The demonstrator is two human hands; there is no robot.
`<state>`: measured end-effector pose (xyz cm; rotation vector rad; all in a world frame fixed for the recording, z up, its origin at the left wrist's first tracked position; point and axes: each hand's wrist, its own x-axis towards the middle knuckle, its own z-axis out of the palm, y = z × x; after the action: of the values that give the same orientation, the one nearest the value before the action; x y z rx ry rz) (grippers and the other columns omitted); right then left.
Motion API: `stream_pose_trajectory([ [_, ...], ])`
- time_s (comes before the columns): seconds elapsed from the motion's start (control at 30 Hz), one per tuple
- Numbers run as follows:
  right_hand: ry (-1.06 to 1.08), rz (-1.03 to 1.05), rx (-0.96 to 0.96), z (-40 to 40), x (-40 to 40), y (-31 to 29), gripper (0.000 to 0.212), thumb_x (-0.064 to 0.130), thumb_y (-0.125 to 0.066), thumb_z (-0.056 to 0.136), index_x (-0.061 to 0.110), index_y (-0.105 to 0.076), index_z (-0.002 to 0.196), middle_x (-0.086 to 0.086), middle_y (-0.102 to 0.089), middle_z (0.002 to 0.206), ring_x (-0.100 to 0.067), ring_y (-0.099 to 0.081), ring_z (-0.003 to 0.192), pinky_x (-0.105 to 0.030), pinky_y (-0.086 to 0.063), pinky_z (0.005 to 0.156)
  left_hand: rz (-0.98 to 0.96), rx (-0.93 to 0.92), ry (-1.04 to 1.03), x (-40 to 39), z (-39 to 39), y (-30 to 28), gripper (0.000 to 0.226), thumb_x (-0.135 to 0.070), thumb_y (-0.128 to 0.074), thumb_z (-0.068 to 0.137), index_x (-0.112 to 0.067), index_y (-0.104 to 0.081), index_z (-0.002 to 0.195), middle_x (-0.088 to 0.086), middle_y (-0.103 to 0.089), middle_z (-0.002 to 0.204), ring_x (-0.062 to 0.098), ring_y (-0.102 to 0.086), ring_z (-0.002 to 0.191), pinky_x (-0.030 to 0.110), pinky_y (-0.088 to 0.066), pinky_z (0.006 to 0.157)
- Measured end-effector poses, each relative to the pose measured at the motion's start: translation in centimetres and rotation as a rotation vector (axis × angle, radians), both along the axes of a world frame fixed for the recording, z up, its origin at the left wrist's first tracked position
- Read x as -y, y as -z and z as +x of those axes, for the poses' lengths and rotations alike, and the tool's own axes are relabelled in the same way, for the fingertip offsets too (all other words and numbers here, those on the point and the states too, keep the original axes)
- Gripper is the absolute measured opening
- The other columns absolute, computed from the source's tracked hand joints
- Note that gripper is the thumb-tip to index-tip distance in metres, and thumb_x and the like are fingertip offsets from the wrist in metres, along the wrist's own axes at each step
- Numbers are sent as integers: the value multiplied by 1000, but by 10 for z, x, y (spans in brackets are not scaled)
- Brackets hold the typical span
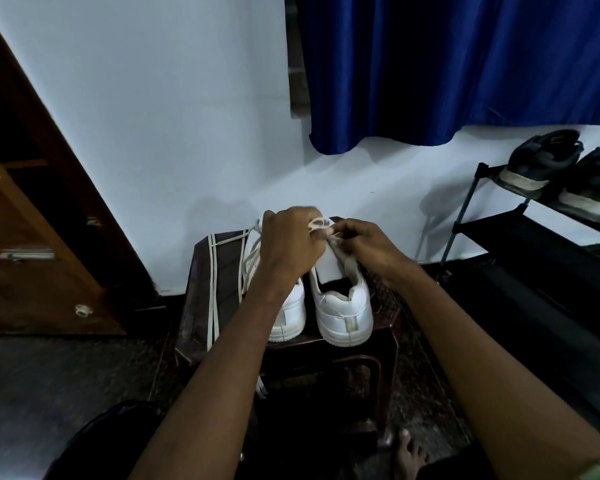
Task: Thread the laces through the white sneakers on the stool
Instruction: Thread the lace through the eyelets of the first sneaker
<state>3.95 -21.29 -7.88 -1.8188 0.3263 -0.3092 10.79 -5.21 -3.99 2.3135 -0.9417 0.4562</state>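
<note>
the lace (317, 225) was pinched by both the left hand (290, 247) and right hand (364, 247) over the right sneaker (343, 306), so a slipped grip could've pulled it back out of the eyelet.

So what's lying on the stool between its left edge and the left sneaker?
In the head view, a loose white lace lies on the stool there, running front to back beside the left sneaker.

sneakers (340, 306) on stool (385, 327) — rack (534, 230) right
</note>
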Motion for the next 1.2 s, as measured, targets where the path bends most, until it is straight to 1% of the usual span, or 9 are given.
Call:
stream_pose_trajectory([
  [0.13,13,-29,4,2,-1,-2,35,-10,-53,88,10,-76,105,-5,-71,122,-15,-64,114,-37,-53,97,-524,-407,233,1,7,-3,16,-25,-52,101,-18,-62,91,-2,-65,99,15,-65,94,35,-48,91],
  [0.23,-1,-51,15,1,-1,-1,35,-9,-54,88,12,-76,106,-16,-71,127,-22,-65,113,-37,-53,93,-688,-698,250,-1,3,-10,30,-22,-40,113,-16,-51,85,-1,-51,65,15,-48,58,32,-43,62],
  [0.43,33,-562,72,2,-11,-3,25,15,-66,85,32,-77,99,19,-64,87,-20,-67,94,-44,-54,86,-365,-221,-187,-3,8,-4,15,-23,-51,105,-15,-57,116,0,-74,98,33,-68,95,41,-43,94],
  [0.63,54,-832,48,15,-18,13,24,36,-54,75,34,-65,96,-2,-59,94,-30,-54,98,-47,-50,80,-90,-13,-70,-8,14,6,75,-35,-77,80,-25,-42,146,1,-42,143,25,-42,131,42,-30,100],
  [0.73,55,-638,111,14,-18,6,18,24,-51,81,30,-68,85,-1,-65,86,-21,-56,87,-38,-46,76,68,-104,290,-10,14,10,82,-32,-71,74,-34,-37,148,-8,-43,143,20,-46,129,45,-30,109],
  [0.9,199,754,59,-3,-17,-22,31,18,-54,103,9,-67,76,-21,-73,89,-29,-69,80,-37,-59,79,131,-117,210,-8,11,15,77,-19,-69,75,-27,-38,145,-14,-64,113,10,-63,108,30,-16,92],
  [0.97,169,701,15,-10,-11,-29,47,42,-53,106,8,-68,77,-11,-74,79,-20,-70,68,-28,-58,65,110,-105,188,-7,11,15,73,-19,-67,76,-27,-40,143,-16,-65,109,8,-64,106,30,-15,91],
  [1.1,88,-27,17,-9,-8,-15,48,43,-73,93,3,-57,71,-10,-58,68,-19,-59,70,-31,-47,74,110,-79,166,-6,11,16,71,-22,-68,78,-28,-40,143,-16,-66,111,11,-62,113,32,-17,91],
  [1.2,63,54,170,-7,-13,-21,44,33,-71,97,0,-57,70,-25,-58,73,-24,-61,69,-31,-49,75,111,-77,156,-5,12,15,71,-23,-69,78,-27,-40,143,-14,-67,113,13,-60,114,34,-20,94],
])
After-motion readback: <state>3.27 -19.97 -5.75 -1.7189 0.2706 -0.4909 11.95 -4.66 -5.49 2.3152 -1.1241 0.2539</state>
